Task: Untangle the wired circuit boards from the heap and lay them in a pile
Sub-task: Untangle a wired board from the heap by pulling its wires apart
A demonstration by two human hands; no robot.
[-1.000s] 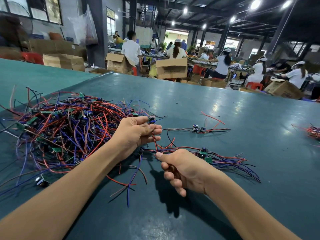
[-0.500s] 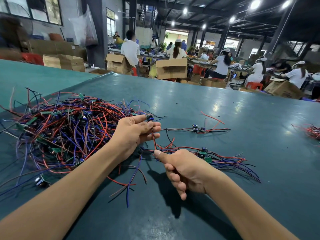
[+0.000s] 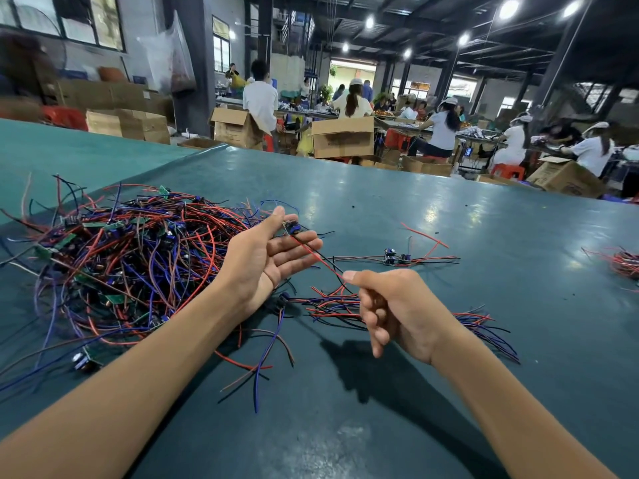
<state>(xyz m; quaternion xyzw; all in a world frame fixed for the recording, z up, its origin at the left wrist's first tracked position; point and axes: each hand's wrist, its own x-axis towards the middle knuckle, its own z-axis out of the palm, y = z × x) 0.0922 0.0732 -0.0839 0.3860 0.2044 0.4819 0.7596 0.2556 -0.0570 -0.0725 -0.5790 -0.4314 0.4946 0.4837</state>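
**Wired board, stretched between two hands over a green table**

Item: board (image 3: 291, 228), small, with a blue part on it and red and black leads. It lies at the tips of the left hand (image 3: 266, 257), clear of the table (image 3: 415, 209) and just right of the heap.

Left hand: palm turned up and inward, fingers (image 3: 294, 245) straight and slightly spread, thumb raised. The board rests against the forefinger; no finger curls round it.

Right hand (image 3: 394, 305): thumb and forefinger pinch the red wire (image 3: 318, 257) running down from the board. The other fingers are curled loosely under the palm. The wire runs nearly straight between the two hands.

Heap (image 3: 121, 264): a large tangle of red, blue, purple and black wire with green boards showing through, on the table at the left, touching the left forearm.

Pile (image 3: 328, 304): sorted boards with their leads lying roughly parallel, on the table below the right hand, the leads trailing out to the right past the wrist.

Also on the table: one spare board (image 3: 392, 258) with leads, beyond the right hand; a bundle (image 3: 626, 262) at the far right edge; loose wires (image 3: 266, 354) between the forearms.

Beyond the table: cartons (image 3: 342, 138) and seated workers at benches.
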